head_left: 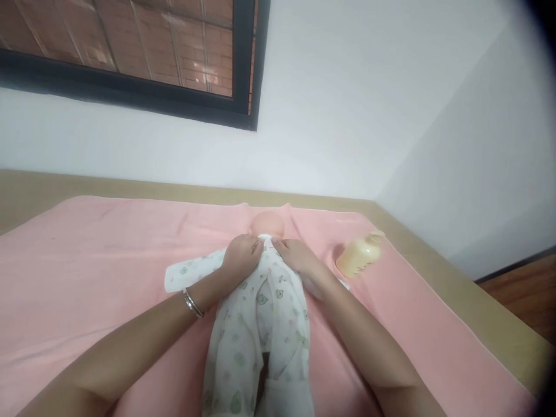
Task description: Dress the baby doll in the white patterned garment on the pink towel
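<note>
A baby doll [267,223] lies on its back on the pink blanket [108,243], its smooth head pointing away from me. It is dressed in a white baby outfit [263,301] printed with small green and grey figures. My left hand [244,255] is closed on the outfit at the left of the collar, with a silver bracelet at the wrist. Opposite it, my right hand [297,256] grips the other side of the collar. Some fingertips are hidden in the cloth. One sleeve [186,273] stretches flat to the left; the right sleeve is mostly behind my forearm.
A yellowish baby bottle [359,255] lies tilted on the blanket, right of my right hand. The blanket covers a pale wooden surface [408,260] whose edges show at the back and right. Behind stand a white wall [321,116] and a dark-framed window [245,69].
</note>
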`<control>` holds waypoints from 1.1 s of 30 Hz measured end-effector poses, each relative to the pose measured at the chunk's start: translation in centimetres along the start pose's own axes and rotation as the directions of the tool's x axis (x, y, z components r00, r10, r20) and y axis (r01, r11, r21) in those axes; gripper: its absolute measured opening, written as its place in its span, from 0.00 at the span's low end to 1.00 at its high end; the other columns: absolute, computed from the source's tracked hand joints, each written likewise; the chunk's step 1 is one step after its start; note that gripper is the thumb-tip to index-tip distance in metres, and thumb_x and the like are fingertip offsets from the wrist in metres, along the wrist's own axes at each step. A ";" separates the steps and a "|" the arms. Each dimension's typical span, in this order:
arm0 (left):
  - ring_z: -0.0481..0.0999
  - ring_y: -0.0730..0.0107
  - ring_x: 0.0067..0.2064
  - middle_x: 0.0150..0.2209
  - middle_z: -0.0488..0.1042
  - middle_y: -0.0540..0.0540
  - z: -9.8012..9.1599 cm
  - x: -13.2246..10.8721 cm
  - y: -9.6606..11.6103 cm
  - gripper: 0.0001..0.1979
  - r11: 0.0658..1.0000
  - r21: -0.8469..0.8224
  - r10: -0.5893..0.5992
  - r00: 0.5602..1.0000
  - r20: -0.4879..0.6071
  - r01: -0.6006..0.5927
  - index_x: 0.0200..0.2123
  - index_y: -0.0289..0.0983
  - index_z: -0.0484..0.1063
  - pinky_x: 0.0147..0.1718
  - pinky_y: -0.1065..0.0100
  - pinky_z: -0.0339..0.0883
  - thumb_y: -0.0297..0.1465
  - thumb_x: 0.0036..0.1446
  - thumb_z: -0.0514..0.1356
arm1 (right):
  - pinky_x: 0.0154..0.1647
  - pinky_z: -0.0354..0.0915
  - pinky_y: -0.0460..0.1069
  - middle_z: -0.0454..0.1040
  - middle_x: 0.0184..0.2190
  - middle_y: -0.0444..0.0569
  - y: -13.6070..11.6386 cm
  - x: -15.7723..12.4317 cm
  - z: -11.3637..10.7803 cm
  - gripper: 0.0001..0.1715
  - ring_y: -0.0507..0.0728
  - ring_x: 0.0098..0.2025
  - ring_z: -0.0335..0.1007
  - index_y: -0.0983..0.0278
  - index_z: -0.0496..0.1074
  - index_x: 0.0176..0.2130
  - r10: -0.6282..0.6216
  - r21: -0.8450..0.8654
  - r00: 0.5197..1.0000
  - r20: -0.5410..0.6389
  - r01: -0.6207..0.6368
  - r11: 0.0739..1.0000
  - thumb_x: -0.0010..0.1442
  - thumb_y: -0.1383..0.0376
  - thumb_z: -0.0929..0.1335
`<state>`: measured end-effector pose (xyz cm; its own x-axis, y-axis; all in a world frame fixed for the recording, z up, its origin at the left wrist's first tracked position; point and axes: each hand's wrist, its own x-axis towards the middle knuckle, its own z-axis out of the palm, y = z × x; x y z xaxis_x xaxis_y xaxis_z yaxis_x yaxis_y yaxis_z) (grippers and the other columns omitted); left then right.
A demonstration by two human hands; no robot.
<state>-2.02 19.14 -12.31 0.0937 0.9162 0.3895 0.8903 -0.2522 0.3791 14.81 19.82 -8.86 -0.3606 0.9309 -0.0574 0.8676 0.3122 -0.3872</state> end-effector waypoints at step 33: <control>0.70 0.66 0.31 0.29 0.74 0.46 0.0 0.1 -0.2 0.21 0.980 -0.069 -0.180 0.978 0.107 0.188 0.27 0.38 0.68 0.28 0.68 0.57 0.44 0.59 0.44 | 0.34 0.57 0.47 0.73 0.38 0.56 1.1 0.8 1.3 0.44 0.58 0.39 0.68 0.66 0.70 0.43 0.001 0.006 0.997 -0.084 0.000 1.000 0.60 0.40 0.45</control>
<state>-2.19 19.30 -12.34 -0.0215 0.9746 0.2231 0.8594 -0.0960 0.5022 15.06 20.62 -10.58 -0.3301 0.9438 0.0194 0.8655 0.3108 -0.3928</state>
